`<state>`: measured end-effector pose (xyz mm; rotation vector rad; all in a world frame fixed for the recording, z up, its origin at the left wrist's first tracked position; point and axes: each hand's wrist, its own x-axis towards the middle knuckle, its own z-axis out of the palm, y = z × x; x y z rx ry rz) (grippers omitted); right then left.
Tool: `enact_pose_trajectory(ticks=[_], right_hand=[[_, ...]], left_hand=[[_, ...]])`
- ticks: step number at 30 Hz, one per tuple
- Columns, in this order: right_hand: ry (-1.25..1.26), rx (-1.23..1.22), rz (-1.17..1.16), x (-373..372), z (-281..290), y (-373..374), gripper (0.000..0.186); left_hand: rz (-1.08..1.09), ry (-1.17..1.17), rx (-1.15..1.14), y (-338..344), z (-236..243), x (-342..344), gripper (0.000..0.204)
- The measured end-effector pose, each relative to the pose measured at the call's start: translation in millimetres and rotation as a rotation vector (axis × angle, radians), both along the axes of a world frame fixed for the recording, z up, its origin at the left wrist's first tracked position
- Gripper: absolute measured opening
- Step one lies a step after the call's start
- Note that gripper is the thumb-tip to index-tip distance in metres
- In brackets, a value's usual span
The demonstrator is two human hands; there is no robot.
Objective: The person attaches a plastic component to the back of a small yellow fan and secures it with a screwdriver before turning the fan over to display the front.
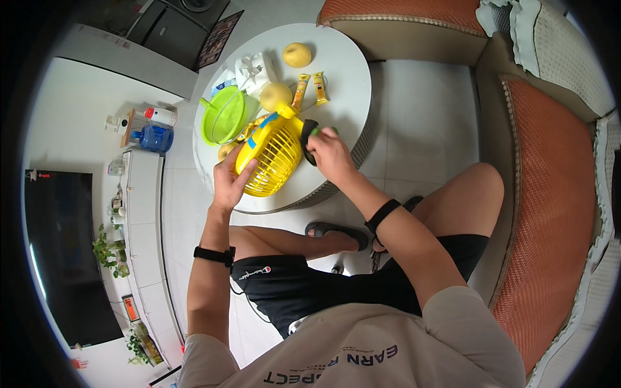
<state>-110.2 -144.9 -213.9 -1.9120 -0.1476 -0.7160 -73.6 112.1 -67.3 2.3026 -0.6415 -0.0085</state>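
Note:
A small yellow fan point(272, 157) with a round grille rests tilted on the round white table point(349, 77). My left hand point(228, 182) grips the fan's left rim and steadies it. My right hand point(330, 154) is closed around a dark tool with green parts point(309, 136), pressed against the fan's right edge. The tool's tip is hidden behind my fingers. I am seated, with my knees below the table.
On the table lie a green colander point(223, 116), two yellow round fruits point(297, 54) point(275, 96), two orange snack packets point(310, 89) and a white object point(255, 70). An orange sofa point(550, 213) curves on the right. A white cabinet point(141, 213) and dark screen point(61, 252) are at the left.

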Motion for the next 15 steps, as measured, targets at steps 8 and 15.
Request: enact_pose_trajectory(ticks=[8, 15], right_hand=[[-0.02, 0.321, -0.262, 14.4, 30.8, -0.8, 0.02], [-0.122, -0.023, -0.101, 41.5, 12.1, 2.3, 0.034]], left_hand=[[0.028, 0.018, -0.002, -0.4, 3.3, -0.6, 0.047], [0.01, 0.042, -0.049, -15.6, 0.3, 2.5, 0.05]])
